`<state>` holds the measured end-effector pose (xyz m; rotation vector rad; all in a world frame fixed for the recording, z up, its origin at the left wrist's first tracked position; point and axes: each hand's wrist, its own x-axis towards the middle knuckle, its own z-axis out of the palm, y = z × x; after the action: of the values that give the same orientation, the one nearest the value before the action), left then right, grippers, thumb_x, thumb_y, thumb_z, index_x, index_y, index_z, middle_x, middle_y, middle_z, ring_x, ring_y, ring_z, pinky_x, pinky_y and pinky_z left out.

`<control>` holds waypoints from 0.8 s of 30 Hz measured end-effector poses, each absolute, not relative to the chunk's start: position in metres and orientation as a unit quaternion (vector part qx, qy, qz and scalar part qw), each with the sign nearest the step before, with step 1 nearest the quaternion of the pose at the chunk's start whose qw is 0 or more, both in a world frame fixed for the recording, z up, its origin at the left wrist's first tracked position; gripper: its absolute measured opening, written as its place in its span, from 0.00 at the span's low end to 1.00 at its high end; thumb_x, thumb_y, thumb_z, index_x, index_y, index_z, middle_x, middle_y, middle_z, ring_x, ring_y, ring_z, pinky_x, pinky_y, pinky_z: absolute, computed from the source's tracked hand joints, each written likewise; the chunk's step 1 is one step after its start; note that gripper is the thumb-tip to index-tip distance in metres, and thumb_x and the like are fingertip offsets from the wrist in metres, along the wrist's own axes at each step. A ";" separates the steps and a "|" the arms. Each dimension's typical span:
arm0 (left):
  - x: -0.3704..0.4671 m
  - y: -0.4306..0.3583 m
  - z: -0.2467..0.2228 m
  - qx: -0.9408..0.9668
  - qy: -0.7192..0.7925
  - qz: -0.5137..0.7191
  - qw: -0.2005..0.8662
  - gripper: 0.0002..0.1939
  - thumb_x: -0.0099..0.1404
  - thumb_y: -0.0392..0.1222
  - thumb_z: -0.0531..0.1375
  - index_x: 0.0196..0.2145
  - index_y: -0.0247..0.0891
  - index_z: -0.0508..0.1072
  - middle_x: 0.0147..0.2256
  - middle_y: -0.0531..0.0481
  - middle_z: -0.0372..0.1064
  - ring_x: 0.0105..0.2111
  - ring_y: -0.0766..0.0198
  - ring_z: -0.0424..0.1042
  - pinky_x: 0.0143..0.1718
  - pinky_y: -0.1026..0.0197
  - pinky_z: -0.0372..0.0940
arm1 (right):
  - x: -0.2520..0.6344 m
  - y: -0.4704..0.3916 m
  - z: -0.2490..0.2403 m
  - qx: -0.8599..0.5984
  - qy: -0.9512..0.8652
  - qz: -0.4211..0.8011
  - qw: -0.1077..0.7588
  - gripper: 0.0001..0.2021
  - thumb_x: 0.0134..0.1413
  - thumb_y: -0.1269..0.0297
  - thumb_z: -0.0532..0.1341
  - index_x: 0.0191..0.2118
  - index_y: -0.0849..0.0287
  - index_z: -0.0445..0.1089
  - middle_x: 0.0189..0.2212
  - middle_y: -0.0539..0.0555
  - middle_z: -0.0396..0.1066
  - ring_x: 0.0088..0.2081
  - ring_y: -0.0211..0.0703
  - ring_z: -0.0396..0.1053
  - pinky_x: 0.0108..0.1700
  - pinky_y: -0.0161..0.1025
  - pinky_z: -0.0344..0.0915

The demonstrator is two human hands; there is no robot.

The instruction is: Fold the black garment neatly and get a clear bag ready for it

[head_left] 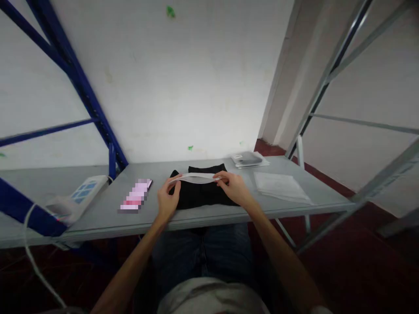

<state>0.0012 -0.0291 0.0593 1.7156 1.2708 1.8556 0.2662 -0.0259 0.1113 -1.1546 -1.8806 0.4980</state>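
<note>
A translucent white plastic bag is stretched between my two hands, its mouth parted a little. My left hand pinches its left end, thumb toward me. At its right end, the fingers of my right hand are closed on the edge. Below and behind the bag, a black folded garment lies flat on the grey table, near the front edge.
A phone lies left of the garment, and a white power strip farther left. On the right are flat clear bags and a packaged item behind them. Blue posts and grey posts flank the table.
</note>
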 end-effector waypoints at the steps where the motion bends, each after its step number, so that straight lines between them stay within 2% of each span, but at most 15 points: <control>1: 0.000 -0.029 0.059 0.612 0.445 0.637 0.146 0.16 0.72 0.51 0.60 0.50 0.41 0.79 0.52 0.41 0.78 0.54 0.53 0.77 0.60 0.47 0.70 | 0.267 -0.025 0.110 -0.463 -0.749 0.203 0.429 0.12 0.63 0.69 0.61 0.47 0.52 0.80 0.37 0.53 0.83 0.40 0.48 0.81 0.48 0.45 0.74; 7: -0.003 -0.028 0.063 0.605 0.470 0.641 -0.042 0.20 0.69 0.47 0.64 0.57 0.42 0.75 0.60 0.39 0.72 0.62 0.50 0.70 0.67 0.41 0.61 | 0.265 -0.018 0.101 -0.465 -0.717 0.238 0.461 0.20 0.67 0.66 0.57 0.60 0.56 0.76 0.42 0.57 0.83 0.43 0.50 0.81 0.49 0.47 0.77; 13: 0.008 -0.037 0.062 0.704 0.388 0.566 -0.186 0.18 0.63 0.42 0.69 0.52 0.46 0.78 0.55 0.42 0.75 0.57 0.48 0.73 0.67 0.36 0.58 | 0.244 -0.024 0.091 -0.447 -0.735 0.280 0.426 0.21 0.70 0.65 0.55 0.63 0.56 0.73 0.45 0.57 0.83 0.43 0.48 0.81 0.45 0.44 0.78; 17: 0.014 -0.040 0.059 0.766 0.327 0.507 -0.222 0.17 0.63 0.42 0.70 0.50 0.50 0.80 0.51 0.45 0.78 0.53 0.50 0.76 0.65 0.35 0.61 | 0.233 -0.041 0.099 -0.432 -0.772 0.252 0.392 0.21 0.69 0.66 0.55 0.63 0.56 0.74 0.48 0.58 0.82 0.47 0.50 0.81 0.53 0.46 0.75; 24: 0.011 -0.040 0.058 0.756 0.329 0.515 -0.235 0.11 0.67 0.42 0.69 0.47 0.50 0.80 0.46 0.46 0.79 0.49 0.52 0.78 0.59 0.40 0.69 | 0.223 -0.059 0.110 -0.404 -0.798 0.214 0.391 0.21 0.68 0.67 0.56 0.62 0.56 0.75 0.58 0.58 0.76 0.57 0.52 0.76 0.62 0.48 0.69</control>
<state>0.0109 -0.0399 0.0582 2.8126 1.2250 1.9139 0.2233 -0.0587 0.1095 -1.0274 -2.0284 0.5448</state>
